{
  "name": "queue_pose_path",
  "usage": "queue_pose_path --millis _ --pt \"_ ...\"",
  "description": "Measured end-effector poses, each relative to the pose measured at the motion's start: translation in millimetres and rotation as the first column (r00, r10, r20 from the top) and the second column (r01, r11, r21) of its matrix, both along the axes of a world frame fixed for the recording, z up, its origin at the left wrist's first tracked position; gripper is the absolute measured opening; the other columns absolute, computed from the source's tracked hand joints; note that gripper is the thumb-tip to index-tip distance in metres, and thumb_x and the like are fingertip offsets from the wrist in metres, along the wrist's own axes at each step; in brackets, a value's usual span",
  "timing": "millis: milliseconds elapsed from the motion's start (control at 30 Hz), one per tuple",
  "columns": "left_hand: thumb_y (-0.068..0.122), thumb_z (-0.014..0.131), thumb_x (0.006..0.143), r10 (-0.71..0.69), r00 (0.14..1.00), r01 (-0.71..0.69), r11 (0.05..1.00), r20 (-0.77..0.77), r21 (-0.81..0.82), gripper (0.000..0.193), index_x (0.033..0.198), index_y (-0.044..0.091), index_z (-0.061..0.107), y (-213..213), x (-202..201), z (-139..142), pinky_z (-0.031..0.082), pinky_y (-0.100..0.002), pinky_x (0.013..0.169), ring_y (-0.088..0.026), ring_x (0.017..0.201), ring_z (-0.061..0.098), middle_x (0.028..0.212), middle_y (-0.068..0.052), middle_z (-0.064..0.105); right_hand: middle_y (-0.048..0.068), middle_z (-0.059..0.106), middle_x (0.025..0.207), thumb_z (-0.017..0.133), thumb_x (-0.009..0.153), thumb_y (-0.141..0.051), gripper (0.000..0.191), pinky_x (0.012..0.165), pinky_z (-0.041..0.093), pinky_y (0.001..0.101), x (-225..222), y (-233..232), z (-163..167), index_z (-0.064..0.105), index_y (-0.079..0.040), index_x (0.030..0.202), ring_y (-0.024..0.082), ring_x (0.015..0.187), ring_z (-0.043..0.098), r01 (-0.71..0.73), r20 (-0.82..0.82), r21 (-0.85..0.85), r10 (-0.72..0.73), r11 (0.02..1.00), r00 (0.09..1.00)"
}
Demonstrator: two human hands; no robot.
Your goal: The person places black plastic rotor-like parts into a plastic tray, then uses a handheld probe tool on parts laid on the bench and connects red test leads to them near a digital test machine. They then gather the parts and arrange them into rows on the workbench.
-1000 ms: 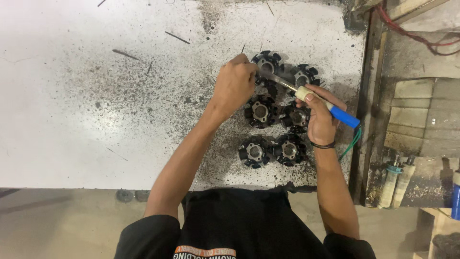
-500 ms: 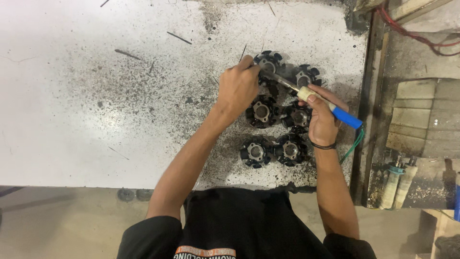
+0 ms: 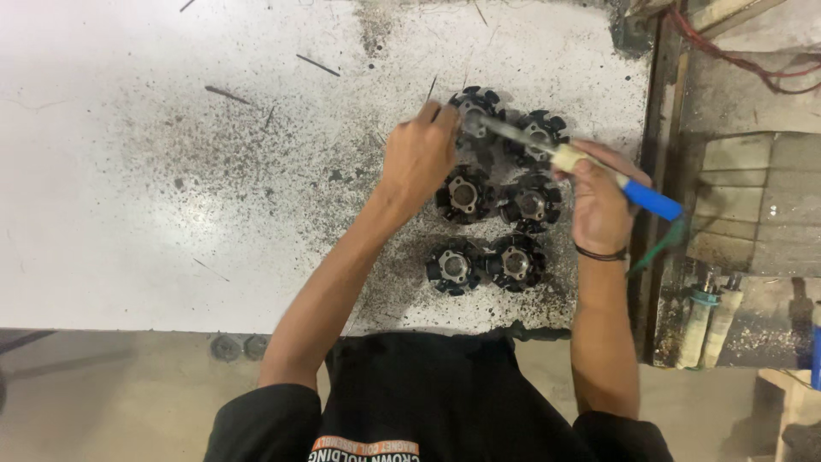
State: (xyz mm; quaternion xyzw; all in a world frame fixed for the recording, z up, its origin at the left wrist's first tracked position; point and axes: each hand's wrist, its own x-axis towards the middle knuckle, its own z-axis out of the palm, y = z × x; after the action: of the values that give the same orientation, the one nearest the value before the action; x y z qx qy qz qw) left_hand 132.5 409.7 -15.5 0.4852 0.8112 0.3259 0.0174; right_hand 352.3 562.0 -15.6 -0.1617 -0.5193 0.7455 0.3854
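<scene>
Six round black toothed metal parts lie in two columns on the speckled white table [image 3: 171, 214]. My left hand [image 3: 419, 158] is closed by the far left part [image 3: 477, 103] and pinches a thin dark wire [image 3: 432, 88] that sticks up from my fingers. In my right hand [image 3: 599, 201] is a soldering iron [image 3: 650, 201] with a blue handle. Its metal tip reaches to the far left part and passes over the far right part [image 3: 540, 130]. The middle pair [image 3: 463, 195] and the near pair [image 3: 451, 267] lie untouched between my forearms.
Thin dark rods [image 3: 318, 65] lie scattered on the far tabletop. The table's right edge [image 3: 658, 128] meets wooden boards [image 3: 735, 197] and a red cable [image 3: 727, 60]. A green cord [image 3: 658, 252] hangs from the iron. Two tubes [image 3: 710, 325] stand low on the right.
My left hand has shifted slightly toward the far left part. The iron's tip stays at that same part, and the other parts have not moved.
</scene>
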Motion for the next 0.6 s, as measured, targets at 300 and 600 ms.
queue_pose_path --millis 300,600 --pt "-0.009 0.060 0.099 -0.071 0.955 0.234 0.778 -0.287 0.583 0.019 0.115 -0.001 0.068 9.1 -20.5 149.2 0.046 -0.026 0.044 -0.011 0.058 0.064 0.097 -0.013 0.075 0.023 0.071 0.114 0.068 0.091 -0.001 0.027 0.101 0.060 0.0390 50.7 -2.9 -37.3 0.070 0.014 0.114 0.029 0.106 0.072 0.333 0.077 -0.061 -0.328 0.941 0.941" --pt "0.005 0.073 0.085 -0.174 0.984 0.177 0.968 -0.035 0.177 0.018 0.103 0.005 0.072 39.7 48.9 3.2 0.061 -0.043 0.072 -0.032 0.093 0.069 0.100 -0.011 0.068 0.021 0.073 0.115 0.069 0.088 0.000 0.027 0.102 0.055 0.0348 70.8 -17.9 -37.0 0.073 0.011 0.113 0.028 0.108 0.071 0.422 0.185 0.057 -0.425 0.905 0.886"
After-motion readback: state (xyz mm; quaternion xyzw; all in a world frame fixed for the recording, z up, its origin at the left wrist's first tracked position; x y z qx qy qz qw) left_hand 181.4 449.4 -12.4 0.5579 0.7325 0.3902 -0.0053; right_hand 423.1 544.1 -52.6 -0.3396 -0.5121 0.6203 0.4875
